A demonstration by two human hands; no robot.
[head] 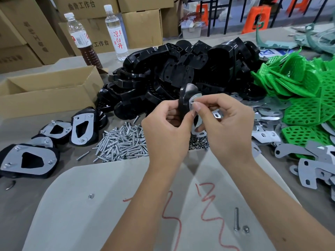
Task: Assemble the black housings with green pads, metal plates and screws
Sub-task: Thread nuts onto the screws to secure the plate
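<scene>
My left hand (166, 127) grips a black housing (185, 98) held upright on edge above the table. A metal plate (194, 98) lies against the housing's right face. My right hand (226, 124) pinches at the plate's upper part with thumb and forefinger; what sits between those fingertips is hidden. A heap of black housings (181, 69) fills the table's back. Green perforated pads (299, 91) are piled at the right, loose metal plates (308, 160) below them. A pile of screws (121, 140) and some nuts (198, 144) lie under my hands.
Several assembled housings (29, 160) lie at the left. An open cardboard box (49, 91) and two bottles (116, 31) stand at the back left. A loose screw (236, 221) and nut (246, 229) lie on the grey board (108, 205) near me.
</scene>
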